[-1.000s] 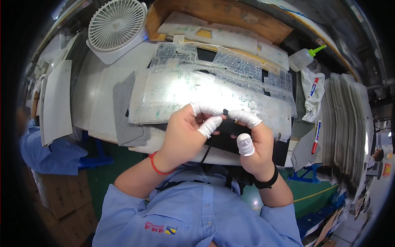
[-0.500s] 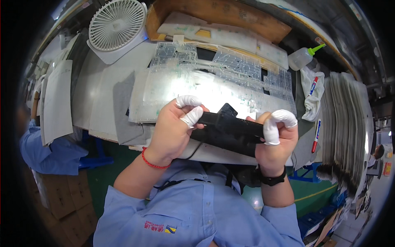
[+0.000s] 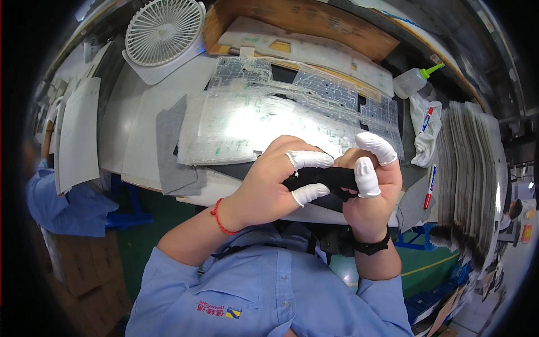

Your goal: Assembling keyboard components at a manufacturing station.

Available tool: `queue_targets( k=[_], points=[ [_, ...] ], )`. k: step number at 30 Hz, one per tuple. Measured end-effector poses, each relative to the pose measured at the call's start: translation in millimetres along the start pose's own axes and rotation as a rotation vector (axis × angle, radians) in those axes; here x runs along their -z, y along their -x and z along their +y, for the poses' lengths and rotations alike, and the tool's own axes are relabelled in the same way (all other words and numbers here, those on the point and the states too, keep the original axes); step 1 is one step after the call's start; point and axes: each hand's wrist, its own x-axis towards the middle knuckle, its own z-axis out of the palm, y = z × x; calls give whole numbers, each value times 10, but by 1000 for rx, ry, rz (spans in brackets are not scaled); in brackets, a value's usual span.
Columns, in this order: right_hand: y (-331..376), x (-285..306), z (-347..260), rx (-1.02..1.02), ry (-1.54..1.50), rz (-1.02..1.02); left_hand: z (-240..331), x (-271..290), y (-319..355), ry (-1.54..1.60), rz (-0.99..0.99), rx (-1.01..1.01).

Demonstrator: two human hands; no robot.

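A white fan [image 3: 164,31] stands far left on the worktop [image 3: 120,121]. A clear squeeze bottle [image 3: 412,82] sits far right, above two markers [image 3: 430,151].

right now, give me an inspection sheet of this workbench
surface: pale bench top, mostly covered by sheets
job's things: black strip held above the bench edge; clear printed membrane sheet lying flat behind it
clutter: white desk fan, grey cloth, squeeze bottle with green nozzle, white rag with a marker on it, second marker, stack of sheets at right
grippers: left hand and right hand both pinch the strip, white cots on the fingers
cables: nothing seen
surroundings: another person's blue sleeve at left, cardboard boxes on green floor
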Motion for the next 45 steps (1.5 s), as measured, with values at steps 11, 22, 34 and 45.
queue_targets(
  k=[11,22,34,45],
  points=[
    [-13,-83,-27,89,-198,93,-63,-116,79,347,93,49],
    [-24,-110,-130,141,400,-174,335,-246,272,28,68,39],
    [55,-19,-27,17,409,-24,117,-183,394,59,298,240],
    [99,22,131,147,218,-66,-28,-273,210,626,260,657]
  ],
)
